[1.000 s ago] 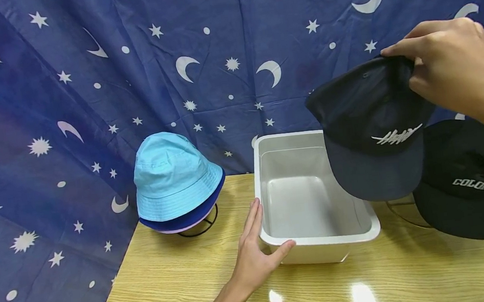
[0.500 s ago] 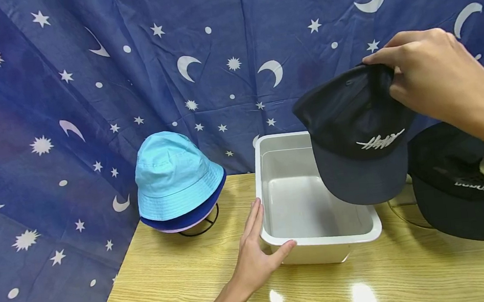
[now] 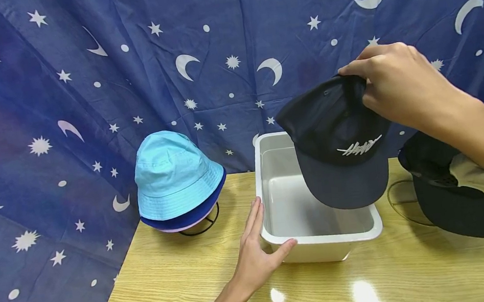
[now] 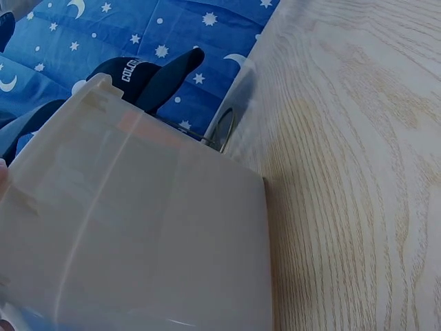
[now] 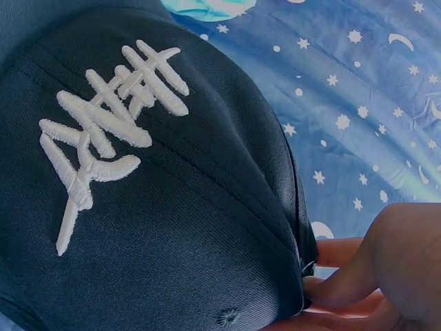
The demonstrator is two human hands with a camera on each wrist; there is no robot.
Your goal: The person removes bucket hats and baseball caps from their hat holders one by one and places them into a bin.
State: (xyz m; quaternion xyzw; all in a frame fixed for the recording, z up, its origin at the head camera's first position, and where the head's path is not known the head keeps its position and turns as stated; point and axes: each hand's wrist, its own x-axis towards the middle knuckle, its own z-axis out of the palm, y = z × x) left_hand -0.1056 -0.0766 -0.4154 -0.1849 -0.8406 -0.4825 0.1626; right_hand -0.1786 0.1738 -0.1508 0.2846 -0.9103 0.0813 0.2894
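Observation:
My right hand (image 3: 403, 82) pinches the crown of a dark navy baseball cap (image 3: 332, 126) with white stitched lettering. The cap hangs brim down over the right part of a pale grey plastic bin (image 3: 294, 204). In the right wrist view, thumb and fingers grip the edge of the cap (image 5: 172, 207). My left hand (image 3: 255, 260) rests at the bin's near left corner, fingers along its left rim and thumb on the front rim. The left wrist view looks at the outer wall of the bin (image 4: 151, 221); little of the left hand shows there.
A light blue bucket hat (image 3: 174, 178) tops a stack with a dark blue and a pinkish hat on a black wire stand (image 3: 206, 227) at left. A black cap (image 3: 456, 207) sits on a wire stand at right, partly behind my sleeve. A star-patterned cloth (image 3: 215, 65) hangs behind the table.
My right hand has carried the navy cap left and slightly down, further over the bin. The right sleeve now covers more of the black cap. The left hand has stayed on the bin.

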